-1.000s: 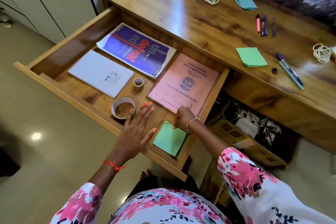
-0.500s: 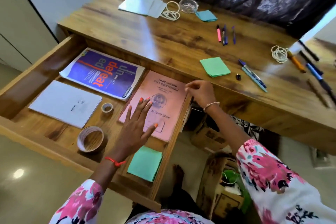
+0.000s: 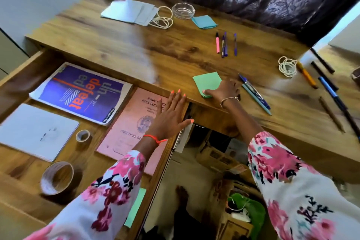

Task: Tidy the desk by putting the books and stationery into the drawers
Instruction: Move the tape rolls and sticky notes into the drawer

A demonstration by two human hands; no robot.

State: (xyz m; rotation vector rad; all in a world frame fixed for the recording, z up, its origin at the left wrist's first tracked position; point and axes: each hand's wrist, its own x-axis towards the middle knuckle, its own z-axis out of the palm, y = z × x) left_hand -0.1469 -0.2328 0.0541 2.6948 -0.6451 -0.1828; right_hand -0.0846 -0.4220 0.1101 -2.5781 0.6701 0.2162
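Right hand (image 3: pixel 224 90) rested on the green note pad (image 3: pixel 206 81) near the front edge of the bench (image 3: pixel 136 50), thumb across the pad's near corner; whether it gripped could not be told. Left hand (image 3: pixel 171 116), fingers straight and spread, lay over the pink record book (image 3: pixel 128 128) at the right side of the open drawer (image 3: pixel 17 84).

The right hand (image 3: pixel 224 89) touched the green pad (image 3: pixel 207 82) on the bench (image 3: pixel 136 45), and the left hand (image 3: pixel 171 117) lay flat over the pink book (image 3: pixel 132 126) in the drawer (image 3: pixel 19 191).
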